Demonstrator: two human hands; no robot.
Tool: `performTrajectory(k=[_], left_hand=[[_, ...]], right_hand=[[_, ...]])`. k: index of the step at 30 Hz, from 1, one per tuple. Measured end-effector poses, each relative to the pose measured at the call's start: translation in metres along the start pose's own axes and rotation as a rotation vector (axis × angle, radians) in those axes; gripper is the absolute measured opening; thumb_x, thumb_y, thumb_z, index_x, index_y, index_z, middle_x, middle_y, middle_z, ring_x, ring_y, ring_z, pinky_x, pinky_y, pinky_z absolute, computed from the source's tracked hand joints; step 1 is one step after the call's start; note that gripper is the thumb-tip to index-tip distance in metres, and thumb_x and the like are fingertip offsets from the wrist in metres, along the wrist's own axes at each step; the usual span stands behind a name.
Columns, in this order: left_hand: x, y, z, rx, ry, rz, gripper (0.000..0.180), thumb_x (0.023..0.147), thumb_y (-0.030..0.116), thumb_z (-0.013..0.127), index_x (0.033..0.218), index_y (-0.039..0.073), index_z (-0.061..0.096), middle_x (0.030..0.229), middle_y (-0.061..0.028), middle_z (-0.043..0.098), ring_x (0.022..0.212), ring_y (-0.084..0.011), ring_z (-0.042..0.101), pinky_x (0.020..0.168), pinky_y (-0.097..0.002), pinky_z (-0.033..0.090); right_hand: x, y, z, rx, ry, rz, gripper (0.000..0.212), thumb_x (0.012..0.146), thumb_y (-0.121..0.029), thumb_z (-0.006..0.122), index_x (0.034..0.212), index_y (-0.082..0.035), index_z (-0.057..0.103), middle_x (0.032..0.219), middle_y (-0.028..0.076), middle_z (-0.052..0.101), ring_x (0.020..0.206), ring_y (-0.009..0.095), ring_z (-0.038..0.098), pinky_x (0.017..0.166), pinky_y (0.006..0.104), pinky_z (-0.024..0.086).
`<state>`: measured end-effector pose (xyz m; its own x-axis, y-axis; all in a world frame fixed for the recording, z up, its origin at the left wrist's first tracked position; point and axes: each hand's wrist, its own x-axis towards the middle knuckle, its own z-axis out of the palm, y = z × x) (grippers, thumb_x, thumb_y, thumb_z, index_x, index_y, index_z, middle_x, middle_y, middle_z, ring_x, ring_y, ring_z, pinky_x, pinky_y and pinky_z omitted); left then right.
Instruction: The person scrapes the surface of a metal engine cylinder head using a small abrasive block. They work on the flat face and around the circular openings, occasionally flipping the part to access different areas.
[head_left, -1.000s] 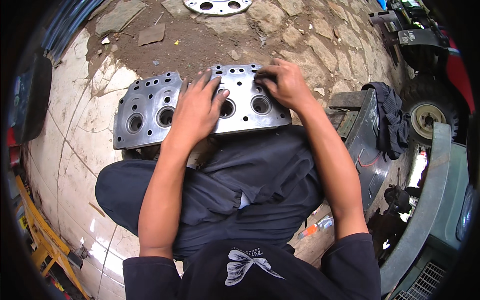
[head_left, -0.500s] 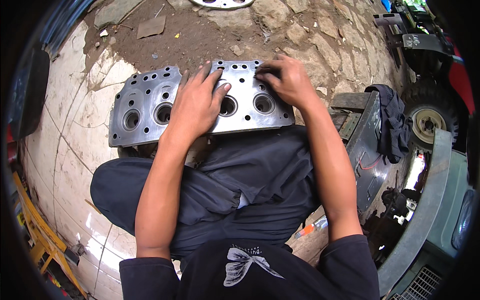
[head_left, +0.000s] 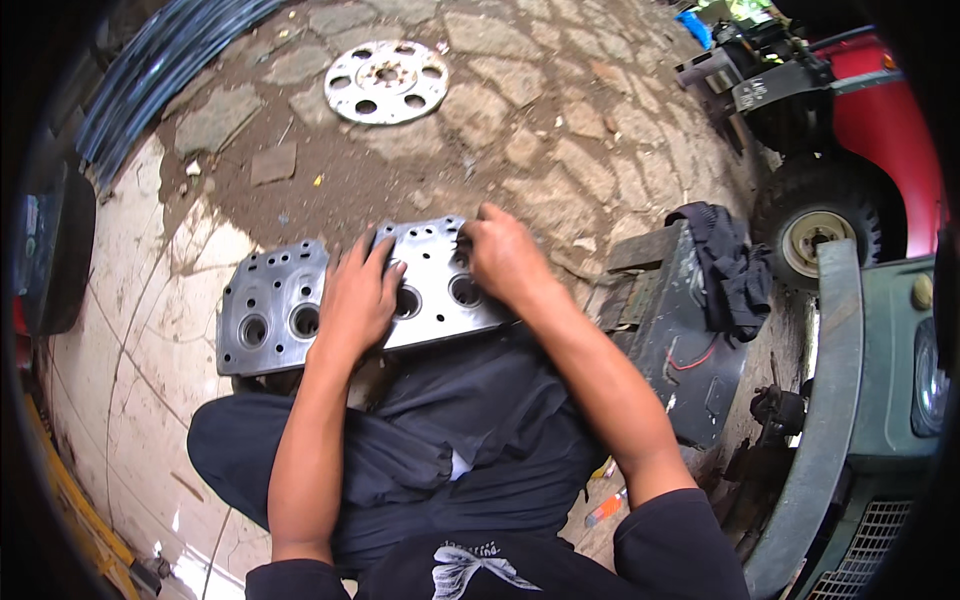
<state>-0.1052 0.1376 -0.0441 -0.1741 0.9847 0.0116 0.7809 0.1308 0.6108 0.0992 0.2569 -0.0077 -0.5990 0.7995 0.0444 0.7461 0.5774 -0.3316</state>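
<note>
A grey metal cylinder head (head_left: 277,288) with round valve ports and small bolt holes lies flat side up in front of my crossed legs. My left hand (head_left: 357,300) rests across its middle, palm down, fingers stretched and a little apart, covering part of the surface. At the far right corner of the cylinder head, my right hand (head_left: 505,262) is closed, with fingers curled down over the bolt holes. Its fingertips are hidden, and I cannot make out whether something small is between them.
A flywheel-like pale disc (head_left: 387,82) lies on the stone paving beyond. Coiled dark tubing (head_left: 165,85) sits at far left. To the right are a dark metal box (head_left: 668,330) with a cloth (head_left: 722,270), a tyre (head_left: 770,215) and a curved bumper (head_left: 835,400). An orange-marked tube (head_left: 605,508) lies near my right elbow.
The view has tilted and shifted, bringing the whole disc into sight. My right hand has curled further, its fingertips now hidden. My left hand stays flat on the cylinder head.
</note>
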Motion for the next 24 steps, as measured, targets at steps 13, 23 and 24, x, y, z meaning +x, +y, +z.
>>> performTrajectory(k=[13,23,24], left_hand=[[0.007,0.003,0.006,-0.068,0.098,0.023,0.040,0.108,0.027,0.056,0.133,-0.001,0.068,0.142,-0.0262,0.063,0.128,-0.0467,0.061,0.111,-0.0523,0.047],[0.012,0.005,0.009,-0.013,0.137,0.005,0.034,0.107,0.024,0.057,0.126,0.000,0.071,0.126,-0.0259,0.068,0.116,-0.0467,0.066,0.100,-0.0518,0.053],[0.007,0.000,0.007,-0.015,0.155,0.012,0.033,0.107,0.023,0.057,0.126,0.000,0.071,0.125,-0.0260,0.068,0.115,-0.0469,0.066,0.100,-0.0521,0.053]], right_hand=[[0.013,0.018,0.010,0.067,0.067,-0.134,0.017,0.081,-0.005,0.070,0.094,0.001,0.079,0.091,0.026,0.070,0.092,0.045,0.070,0.087,0.0516,0.059],[0.022,0.019,0.011,-0.001,0.054,-0.220,0.014,0.081,-0.005,0.066,0.082,0.005,0.076,0.093,0.030,0.072,0.094,0.047,0.072,0.089,0.0502,0.060],[0.021,0.016,0.012,0.005,0.028,-0.217,0.012,0.080,-0.005,0.069,0.084,0.004,0.077,0.092,0.029,0.072,0.093,0.046,0.072,0.088,0.0501,0.060]])
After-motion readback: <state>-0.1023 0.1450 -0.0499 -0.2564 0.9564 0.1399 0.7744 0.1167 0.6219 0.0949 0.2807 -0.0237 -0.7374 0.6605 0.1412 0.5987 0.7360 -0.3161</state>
